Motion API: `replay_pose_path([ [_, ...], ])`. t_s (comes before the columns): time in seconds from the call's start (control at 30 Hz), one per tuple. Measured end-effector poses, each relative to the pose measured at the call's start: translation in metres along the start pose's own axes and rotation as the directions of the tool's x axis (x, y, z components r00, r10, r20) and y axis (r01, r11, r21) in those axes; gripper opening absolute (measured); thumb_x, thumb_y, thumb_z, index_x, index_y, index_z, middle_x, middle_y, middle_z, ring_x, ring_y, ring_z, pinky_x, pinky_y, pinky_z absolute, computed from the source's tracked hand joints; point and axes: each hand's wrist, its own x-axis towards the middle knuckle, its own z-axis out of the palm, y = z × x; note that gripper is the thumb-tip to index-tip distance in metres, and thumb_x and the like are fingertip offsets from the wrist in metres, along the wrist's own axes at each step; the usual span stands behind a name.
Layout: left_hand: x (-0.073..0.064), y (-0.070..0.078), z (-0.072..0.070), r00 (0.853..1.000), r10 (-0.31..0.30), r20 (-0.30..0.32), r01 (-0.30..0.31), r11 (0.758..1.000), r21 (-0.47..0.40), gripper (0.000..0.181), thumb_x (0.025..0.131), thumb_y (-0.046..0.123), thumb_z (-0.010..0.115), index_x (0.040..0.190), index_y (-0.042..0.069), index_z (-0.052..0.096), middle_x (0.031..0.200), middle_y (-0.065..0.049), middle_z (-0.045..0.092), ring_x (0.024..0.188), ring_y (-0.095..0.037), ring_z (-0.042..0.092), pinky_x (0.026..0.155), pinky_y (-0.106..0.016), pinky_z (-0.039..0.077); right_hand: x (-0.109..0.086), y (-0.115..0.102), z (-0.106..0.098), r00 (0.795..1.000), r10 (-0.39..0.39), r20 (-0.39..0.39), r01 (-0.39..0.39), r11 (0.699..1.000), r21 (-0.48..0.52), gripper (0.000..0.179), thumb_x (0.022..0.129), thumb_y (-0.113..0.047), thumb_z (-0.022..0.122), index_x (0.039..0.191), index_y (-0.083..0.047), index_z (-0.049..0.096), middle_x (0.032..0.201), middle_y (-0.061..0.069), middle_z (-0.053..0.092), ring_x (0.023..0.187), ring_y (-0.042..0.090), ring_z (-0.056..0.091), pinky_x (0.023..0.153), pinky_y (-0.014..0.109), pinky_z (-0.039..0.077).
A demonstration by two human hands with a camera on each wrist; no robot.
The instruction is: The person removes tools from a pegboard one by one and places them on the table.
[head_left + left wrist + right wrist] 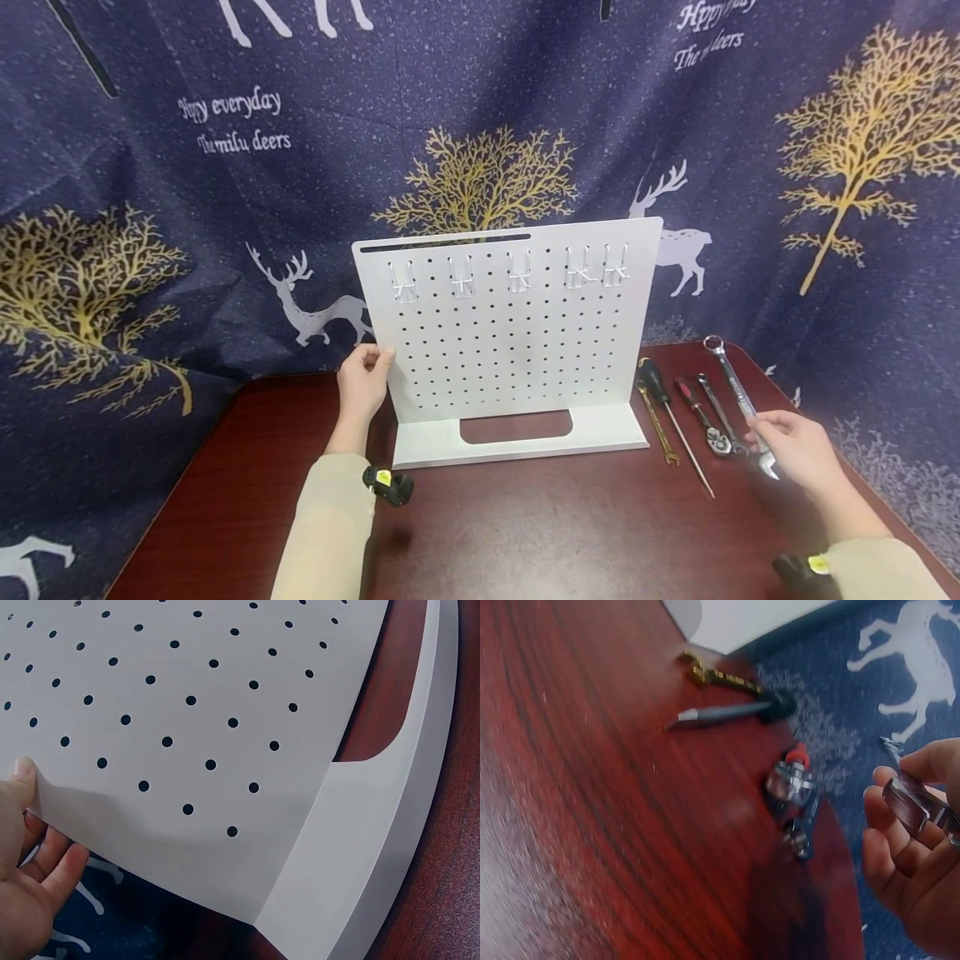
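A white pegboard (498, 367) stands upright on its flat base, with several hooks (462, 277) fixed along its upper rows. My left hand (363, 382) grips its left edge. In the left wrist view the thumb (24, 780) lies on the front face and the other fingers are behind the edge. On the right, my right hand (798, 450) holds a silver combination wrench (733, 379) near its open end, the ring end pointing away. The right wrist view shows this wrench (906, 806) between thumb and fingers, over the table's edge.
Left of the held wrench lie a gold wrench (660, 425), a long screwdriver (686, 437), a ratchet (703, 417) with a red and black handle, and a smaller silver wrench (718, 406). A dark blue patterned cloth (480, 100) hangs behind the red-brown table (540, 517).
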Motion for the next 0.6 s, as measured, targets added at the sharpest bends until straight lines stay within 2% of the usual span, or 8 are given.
replay_pose_path([
  [0.17,0.0,0.0,0.0,1.0,0.0,-0.004,0.0,1.0,0.001,0.023,0.09,0.023,0.064,0.093,0.001,0.061,0.091,-0.019,0.065,0.084,-0.027,0.055,0.075,-0.033,0.042,0.002,0.009,-0.002,1.0,0.016,0.014,-0.015,0.998,-0.067,0.036,0.096,-0.018,0.05,0.1,0.017,0.058,0.065,0.004,0.068,0.054,0.001,0.058,0.052,0.021,0.044],
  [0.43,0.001,-0.002,0.0,1.0,0.005,0.002,-0.005,1.0,0.006,0.024,0.09,0.025,0.064,0.093,0.001,0.06,0.091,-0.018,0.065,0.083,-0.026,0.055,0.074,-0.033,0.042,0.004,0.021,-0.006,0.987,0.121,0.11,-0.111,0.989,-0.093,0.042,0.097,-0.022,0.046,0.104,0.018,0.055,0.069,0.005,0.067,0.054,0.005,0.055,0.046,0.029,0.047],
  [0.6,0.0,-0.001,-0.001,1.0,-0.001,0.012,0.001,1.0,0.002,0.025,0.091,0.027,0.063,0.093,0.002,0.06,0.092,-0.017,0.065,0.082,-0.026,0.053,0.073,-0.032,0.042,0.005,0.029,-0.005,0.986,0.108,0.124,-0.088,0.983,-0.158,0.042,0.097,-0.023,0.046,0.099,0.016,0.059,0.07,0.006,0.067,0.054,0.006,0.055,0.047,0.029,0.047],
])
